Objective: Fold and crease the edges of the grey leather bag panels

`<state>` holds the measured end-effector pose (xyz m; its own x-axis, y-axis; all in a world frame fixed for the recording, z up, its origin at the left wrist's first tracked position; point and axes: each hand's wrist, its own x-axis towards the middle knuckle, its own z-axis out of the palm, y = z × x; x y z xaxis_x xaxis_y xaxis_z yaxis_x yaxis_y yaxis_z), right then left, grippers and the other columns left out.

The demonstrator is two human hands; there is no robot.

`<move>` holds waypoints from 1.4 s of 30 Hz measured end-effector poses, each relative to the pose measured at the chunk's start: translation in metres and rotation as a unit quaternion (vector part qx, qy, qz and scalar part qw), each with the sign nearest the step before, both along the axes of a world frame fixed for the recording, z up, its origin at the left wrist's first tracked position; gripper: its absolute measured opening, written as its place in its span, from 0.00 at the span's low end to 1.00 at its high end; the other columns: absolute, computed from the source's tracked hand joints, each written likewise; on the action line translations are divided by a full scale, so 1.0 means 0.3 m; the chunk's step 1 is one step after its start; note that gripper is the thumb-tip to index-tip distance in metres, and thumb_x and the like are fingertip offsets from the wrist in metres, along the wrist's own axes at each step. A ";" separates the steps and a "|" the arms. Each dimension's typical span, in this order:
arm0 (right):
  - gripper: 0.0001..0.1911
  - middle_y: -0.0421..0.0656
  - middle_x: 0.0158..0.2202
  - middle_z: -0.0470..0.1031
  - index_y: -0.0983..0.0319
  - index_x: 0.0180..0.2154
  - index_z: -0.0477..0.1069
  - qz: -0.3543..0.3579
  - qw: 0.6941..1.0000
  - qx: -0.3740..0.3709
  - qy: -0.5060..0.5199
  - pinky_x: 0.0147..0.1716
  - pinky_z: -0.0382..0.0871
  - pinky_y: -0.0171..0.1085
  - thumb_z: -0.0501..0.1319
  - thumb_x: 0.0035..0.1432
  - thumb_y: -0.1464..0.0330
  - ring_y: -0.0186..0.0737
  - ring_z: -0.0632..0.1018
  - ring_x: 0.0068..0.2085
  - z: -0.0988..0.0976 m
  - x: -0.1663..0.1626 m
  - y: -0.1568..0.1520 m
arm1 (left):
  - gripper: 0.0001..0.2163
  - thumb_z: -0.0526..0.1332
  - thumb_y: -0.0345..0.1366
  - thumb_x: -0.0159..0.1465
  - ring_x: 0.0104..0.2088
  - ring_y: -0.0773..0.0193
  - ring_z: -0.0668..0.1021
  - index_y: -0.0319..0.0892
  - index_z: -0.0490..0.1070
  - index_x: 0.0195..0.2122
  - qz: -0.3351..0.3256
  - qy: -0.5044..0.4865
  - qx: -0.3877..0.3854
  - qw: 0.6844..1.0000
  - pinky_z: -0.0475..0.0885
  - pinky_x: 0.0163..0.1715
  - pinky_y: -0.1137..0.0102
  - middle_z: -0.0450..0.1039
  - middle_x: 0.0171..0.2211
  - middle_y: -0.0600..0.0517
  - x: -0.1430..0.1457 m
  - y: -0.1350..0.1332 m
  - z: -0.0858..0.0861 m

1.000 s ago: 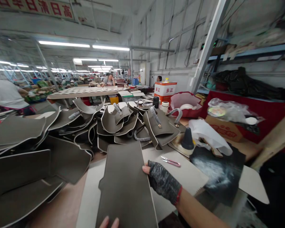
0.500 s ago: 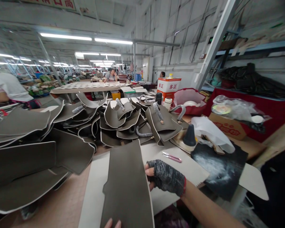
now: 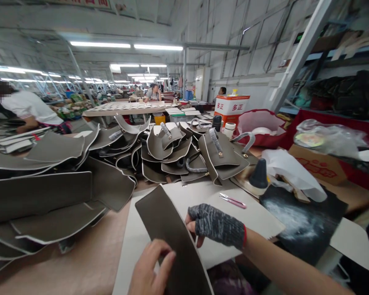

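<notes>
A long grey-brown leather panel (image 3: 169, 229) with a pale edge lies tilted over white sheets (image 3: 135, 229) in front of me. My right hand (image 3: 217, 225), in a dark grey fingerless glove with a red cuff, pinches the panel's right edge; some of its fingertips are hidden. Bare and slightly blurred, my left hand (image 3: 152, 266) is over the panel's lower left side. Its thumb and forefinger are bent and apart, with nothing visible between them. Beyond my right hand, pink-handled thread snips (image 3: 233, 200) rest on the white sheet.
Unfinished leather bag parts (image 3: 172, 151) with wrapped handles are heaped across the back; larger panels (image 3: 43, 196) pile up at left. At right are a dark cone-topped container (image 3: 258, 176), a black sheet with white powder (image 3: 298, 213) and a cardboard box (image 3: 318, 164). A co-worker (image 3: 33, 106) is at far left.
The panel has turned, its far end swinging left and its surface tilting. My left hand has come further into view over it. The whole scene has shifted rightward.
</notes>
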<state>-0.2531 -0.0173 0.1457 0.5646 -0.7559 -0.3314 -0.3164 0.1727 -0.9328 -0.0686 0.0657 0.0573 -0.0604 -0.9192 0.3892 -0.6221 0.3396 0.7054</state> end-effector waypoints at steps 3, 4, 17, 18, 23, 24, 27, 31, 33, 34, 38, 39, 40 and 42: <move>0.03 0.36 0.19 0.67 0.64 0.24 0.64 0.009 0.999 -0.022 0.039 0.20 0.67 0.30 0.55 0.41 0.72 0.30 0.71 0.19 0.006 0.044 0.027 | 0.19 0.53 0.53 0.60 0.24 0.65 0.70 0.43 0.62 0.22 0.029 0.149 0.157 0.976 0.65 0.24 0.72 0.65 0.20 0.55 -0.057 -0.048 0.093; 0.02 0.35 0.18 0.66 0.64 0.24 0.64 0.012 0.999 -0.027 0.044 0.20 0.67 0.30 0.55 0.42 0.71 0.30 0.70 0.19 0.004 0.052 0.032 | 0.19 0.55 0.55 0.57 0.23 0.65 0.69 0.43 0.60 0.22 0.036 0.185 0.180 0.965 0.64 0.24 0.71 0.62 0.19 0.57 -0.074 -0.063 0.102; 0.03 0.36 0.17 0.66 0.64 0.26 0.63 0.021 0.998 -0.050 0.042 0.23 0.65 0.31 0.52 0.47 0.71 0.30 0.71 0.21 -0.011 0.067 0.041 | 0.17 0.55 0.52 0.58 0.24 0.65 0.71 0.43 0.57 0.25 -0.031 0.351 0.257 0.900 0.67 0.27 0.69 0.65 0.21 0.56 -0.091 -0.080 0.052; 0.03 0.35 0.17 0.65 0.63 0.25 0.63 0.019 0.998 -0.047 0.041 0.23 0.65 0.31 0.52 0.47 0.71 0.30 0.70 0.21 -0.010 0.067 0.042 | 0.17 0.55 0.52 0.59 0.24 0.65 0.71 0.43 0.57 0.25 -0.028 0.341 0.257 0.904 0.67 0.27 0.69 0.65 0.22 0.56 -0.092 -0.079 0.056; 0.04 0.33 0.16 0.64 0.63 0.24 0.61 0.003 0.998 -0.034 0.060 0.21 0.64 0.30 0.51 0.48 0.75 0.29 0.68 0.19 -0.015 0.075 0.043 | 0.15 0.53 0.49 0.60 0.26 0.63 0.71 0.44 0.58 0.25 -0.021 0.283 0.238 0.929 0.66 0.28 0.68 0.62 0.22 0.55 -0.091 -0.068 0.074; 0.04 0.33 0.16 0.63 0.62 0.24 0.61 0.001 0.997 -0.036 0.066 0.21 0.64 0.30 0.51 0.48 0.75 0.29 0.68 0.19 -0.017 0.076 0.043 | 0.15 0.52 0.49 0.61 0.26 0.62 0.71 0.44 0.58 0.25 -0.022 0.273 0.235 0.933 0.66 0.29 0.67 0.63 0.22 0.55 -0.090 -0.066 0.076; 0.05 0.33 0.15 0.63 0.62 0.24 0.61 0.000 0.996 -0.042 0.074 0.21 0.64 0.30 0.52 0.48 0.76 0.29 0.68 0.19 -0.025 0.076 0.040 | 0.14 0.50 0.48 0.62 0.27 0.62 0.71 0.44 0.59 0.25 -0.030 0.259 0.238 0.936 0.67 0.30 0.67 0.65 0.23 0.54 -0.089 -0.063 0.080; 0.04 0.34 0.16 0.64 0.63 0.23 0.62 0.001 0.997 -0.042 0.071 0.21 0.64 0.29 0.53 0.47 0.75 0.29 0.69 0.19 -0.033 0.069 0.037 | 0.14 0.50 0.47 0.62 0.27 0.61 0.72 0.44 0.59 0.25 -0.027 0.237 0.238 0.941 0.66 0.31 0.67 0.67 0.23 0.53 -0.088 -0.064 0.088; 0.04 0.34 0.16 0.64 0.63 0.23 0.62 0.002 0.997 -0.034 0.065 0.21 0.64 0.29 0.52 0.46 0.75 0.29 0.69 0.19 -0.032 0.065 0.036 | 0.14 0.50 0.47 0.61 0.26 0.62 0.72 0.44 0.59 0.24 -0.026 0.225 0.235 0.945 0.66 0.30 0.68 0.67 0.22 0.53 -0.088 -0.065 0.096; 0.04 0.34 0.16 0.65 0.63 0.23 0.61 0.003 0.998 -0.027 0.062 0.22 0.64 0.29 0.52 0.46 0.75 0.29 0.70 0.20 -0.031 0.064 0.035 | 0.14 0.50 0.46 0.62 0.26 0.62 0.71 0.44 0.59 0.24 -0.026 0.220 0.232 0.947 0.65 0.29 0.68 0.67 0.21 0.53 -0.087 -0.065 0.101; 0.03 0.34 0.17 0.65 0.62 0.23 0.61 0.006 0.998 -0.015 0.062 0.23 0.66 0.30 0.52 0.47 0.74 0.29 0.69 0.20 -0.036 0.066 0.030 | 0.13 0.51 0.44 0.62 0.22 0.64 0.69 0.45 0.59 0.23 -0.018 0.205 0.221 0.953 0.64 0.26 0.70 0.63 0.19 0.56 -0.086 -0.066 0.110; 0.04 0.34 0.16 0.64 0.62 0.23 0.61 0.009 0.997 -0.023 0.067 0.23 0.65 0.30 0.52 0.47 0.74 0.29 0.69 0.19 -0.039 0.068 0.029 | 0.12 0.51 0.44 0.62 0.21 0.65 0.69 0.45 0.59 0.23 -0.017 0.204 0.222 0.953 0.63 0.24 0.71 0.62 0.18 0.57 -0.087 -0.066 0.110; 0.04 0.34 0.16 0.64 0.62 0.23 0.61 0.012 0.997 -0.035 0.073 0.23 0.65 0.30 0.52 0.47 0.74 0.29 0.68 0.19 -0.041 0.069 0.029 | 0.12 0.51 0.43 0.62 0.20 0.66 0.68 0.45 0.59 0.23 -0.015 0.206 0.223 0.953 0.63 0.23 0.71 0.61 0.18 0.58 -0.089 -0.066 0.108; 0.04 0.33 0.17 0.62 0.62 0.23 0.61 0.016 0.995 -0.054 0.085 0.22 0.62 0.30 0.52 0.47 0.74 0.28 0.66 0.20 -0.042 0.071 0.030 | 0.12 0.51 0.43 0.61 0.19 0.67 0.67 0.45 0.57 0.22 -0.008 0.222 0.221 0.950 0.61 0.21 0.72 0.60 0.18 0.58 -0.095 -0.066 0.103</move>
